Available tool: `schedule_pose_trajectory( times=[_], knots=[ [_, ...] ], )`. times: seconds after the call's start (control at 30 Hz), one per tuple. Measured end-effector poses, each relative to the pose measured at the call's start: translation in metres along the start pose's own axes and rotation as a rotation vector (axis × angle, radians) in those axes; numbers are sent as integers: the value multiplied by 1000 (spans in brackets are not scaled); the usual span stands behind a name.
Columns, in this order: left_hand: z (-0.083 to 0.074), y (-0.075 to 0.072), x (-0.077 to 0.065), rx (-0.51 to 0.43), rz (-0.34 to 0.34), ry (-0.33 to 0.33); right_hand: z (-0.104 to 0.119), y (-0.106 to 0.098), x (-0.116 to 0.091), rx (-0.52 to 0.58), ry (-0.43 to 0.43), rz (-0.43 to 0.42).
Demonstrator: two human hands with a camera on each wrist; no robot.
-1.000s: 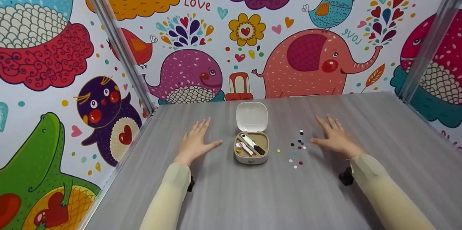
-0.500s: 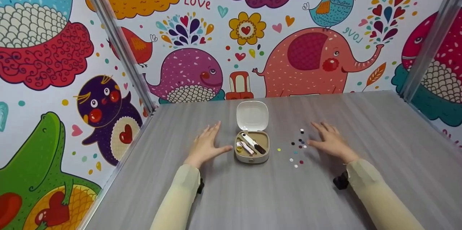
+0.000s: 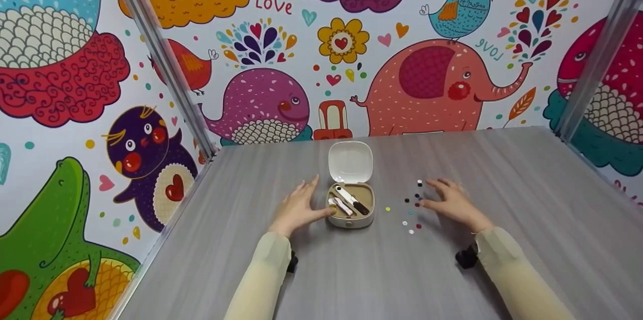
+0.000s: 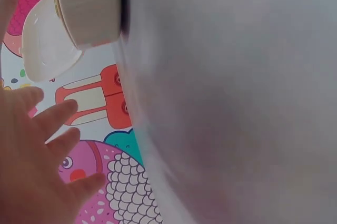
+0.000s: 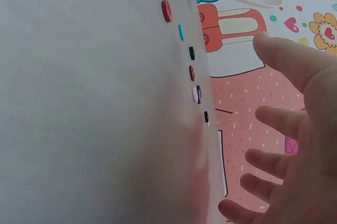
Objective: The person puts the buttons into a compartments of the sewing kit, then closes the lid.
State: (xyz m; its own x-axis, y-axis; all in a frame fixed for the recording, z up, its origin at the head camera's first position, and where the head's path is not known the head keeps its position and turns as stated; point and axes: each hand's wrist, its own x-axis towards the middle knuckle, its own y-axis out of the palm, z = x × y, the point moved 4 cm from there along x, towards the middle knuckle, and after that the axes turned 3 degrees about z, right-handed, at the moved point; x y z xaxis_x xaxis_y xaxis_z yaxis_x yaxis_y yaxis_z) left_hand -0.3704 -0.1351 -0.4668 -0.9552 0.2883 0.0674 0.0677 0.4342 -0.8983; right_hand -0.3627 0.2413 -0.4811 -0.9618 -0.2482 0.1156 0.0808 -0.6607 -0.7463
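Note:
A small beige box (image 3: 350, 221) stands on the table with its white lid (image 3: 350, 162) raised. Inside lie a slim white tool with a dark end (image 3: 352, 200) and a smaller pale pink-and-white item (image 3: 341, 206). My left hand (image 3: 299, 212) is at the box's left side, fingers spread, its thumb tip at the front left rim; touching or just apart I cannot tell. Several small coloured buttons, one of them red (image 5: 167, 11) and one light blue (image 5: 181, 32), lie scattered right of the box. Beside them hovers my right hand (image 3: 456, 206), fingers extended and holding nothing.
The grey table (image 3: 392, 280) meets patterned walls with cartoon animals at the back and sides. Metal posts (image 3: 166, 59) rise at the corners. A lone yellow button (image 3: 388, 209) lies between the box and the other buttons.
My left hand has moved right, up to the box. My right hand has moved left to the edge of the buttons. The box and buttons stay where they were.

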Motion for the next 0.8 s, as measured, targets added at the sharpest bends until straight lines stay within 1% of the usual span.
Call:
schedule_pose_trajectory(
  times=[0.13, 0.3, 0.5, 0.63, 0.8],
  knots=[
    [-5, 5, 2, -31, 26, 4, 1, 3, -1, 50, 16, 1],
    [-14, 9, 4, -66, 55, 17, 0, 5, -1, 138, 29, 7],
    [-24, 12, 6, -77, 80, 42, -3, 11, -1, 166, 4, 23],
    [-26, 16, 7, -79, 86, 48, -5, 14, -4, 218, -18, 72],
    [-27, 19, 7, -97, 81, 31, -7, 15, -7, 257, -45, 160]
  ],
)
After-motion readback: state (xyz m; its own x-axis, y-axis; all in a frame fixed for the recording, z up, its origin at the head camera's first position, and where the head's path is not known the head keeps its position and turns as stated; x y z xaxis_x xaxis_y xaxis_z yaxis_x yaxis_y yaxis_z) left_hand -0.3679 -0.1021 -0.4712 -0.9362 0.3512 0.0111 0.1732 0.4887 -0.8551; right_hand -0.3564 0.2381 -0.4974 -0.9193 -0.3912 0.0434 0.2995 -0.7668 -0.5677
